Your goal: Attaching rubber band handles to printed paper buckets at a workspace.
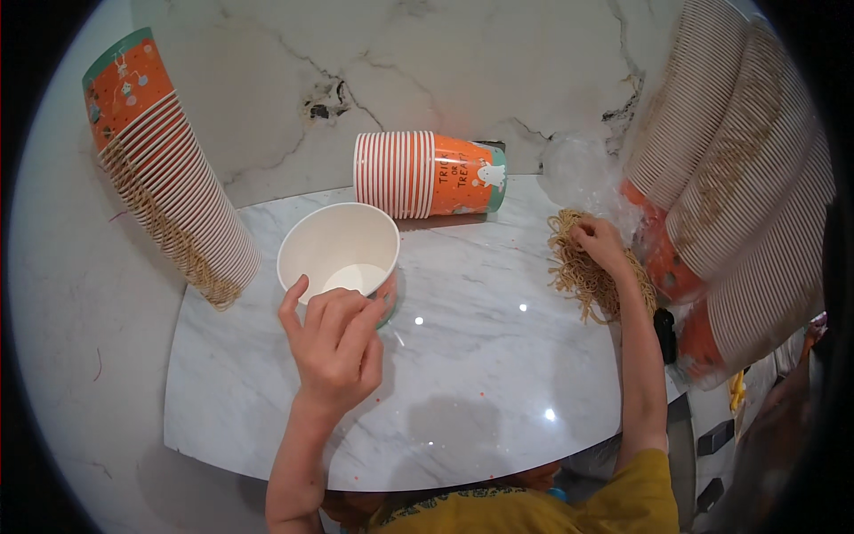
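1. Probably light and thin-walled, the white-lined paper tub (338,242) sits mouth up on the left part of the marble-patterned surface (480,356); hard squeezing could dent it, so its rim looks the best place to take hold.
2. Left grip (334,343) is at the near rim, fingers curled; whether it pinches the tub, I cannot tell.
3. Right grip (600,246) has its fingers bunched at the heap of tan cords (583,280), toward the surface's right side; its fingertips are hidden, so a pinch is uncertain.
4. Those cords seem soft, limp and tangle-prone, best taken by single strands.
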{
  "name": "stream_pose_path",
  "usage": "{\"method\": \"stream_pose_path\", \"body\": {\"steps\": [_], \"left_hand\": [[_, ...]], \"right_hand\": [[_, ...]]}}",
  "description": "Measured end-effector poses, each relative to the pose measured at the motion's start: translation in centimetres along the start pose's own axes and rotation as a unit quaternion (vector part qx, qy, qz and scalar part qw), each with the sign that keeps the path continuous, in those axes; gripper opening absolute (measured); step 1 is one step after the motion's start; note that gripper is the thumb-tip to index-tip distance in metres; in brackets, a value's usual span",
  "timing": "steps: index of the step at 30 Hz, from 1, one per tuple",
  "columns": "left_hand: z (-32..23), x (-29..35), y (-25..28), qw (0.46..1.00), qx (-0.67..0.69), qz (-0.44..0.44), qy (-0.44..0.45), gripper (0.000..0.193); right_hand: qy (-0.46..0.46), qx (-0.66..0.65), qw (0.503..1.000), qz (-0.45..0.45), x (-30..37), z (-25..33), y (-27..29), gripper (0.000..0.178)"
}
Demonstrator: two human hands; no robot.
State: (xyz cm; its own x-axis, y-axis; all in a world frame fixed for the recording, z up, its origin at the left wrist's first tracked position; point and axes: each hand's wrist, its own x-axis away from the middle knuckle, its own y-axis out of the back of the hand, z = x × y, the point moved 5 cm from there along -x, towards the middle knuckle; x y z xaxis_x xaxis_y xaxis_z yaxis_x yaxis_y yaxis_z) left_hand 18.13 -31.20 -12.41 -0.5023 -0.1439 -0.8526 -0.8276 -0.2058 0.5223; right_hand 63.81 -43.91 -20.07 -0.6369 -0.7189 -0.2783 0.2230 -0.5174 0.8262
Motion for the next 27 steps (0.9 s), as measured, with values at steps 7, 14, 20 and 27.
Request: {"method": "stream_pose_path", "body": {"steps": [7,14,20,27], "left_hand": [[-0.3,-0.2,0.1,1.000,0.014,0.010,0.012,0.034],[-0.5,-0.2,-0.3,1.000,0.019,0.008,0.004,0.034],[-0.5,0.0,-0.4,1.000,0.013,0.001,-0.003,0.031],[-0.7,-0.1,-0.5,1.000,0.020,0.004,-0.007,0.031]], "right_hand": [[0.062,0.071,0.993,-0.076,0.6,0.9,-0.5,0.020],[0.042,0.201,0.974,-0.095,0.8,0.3,-2.2,0.018],[0.047,-0.032,0.996,-0.067,0.5,2.4,0.0,0.015],[0.079,0.029,0.996,-0.024,0.1,1.5,1.3,0.017]]}}
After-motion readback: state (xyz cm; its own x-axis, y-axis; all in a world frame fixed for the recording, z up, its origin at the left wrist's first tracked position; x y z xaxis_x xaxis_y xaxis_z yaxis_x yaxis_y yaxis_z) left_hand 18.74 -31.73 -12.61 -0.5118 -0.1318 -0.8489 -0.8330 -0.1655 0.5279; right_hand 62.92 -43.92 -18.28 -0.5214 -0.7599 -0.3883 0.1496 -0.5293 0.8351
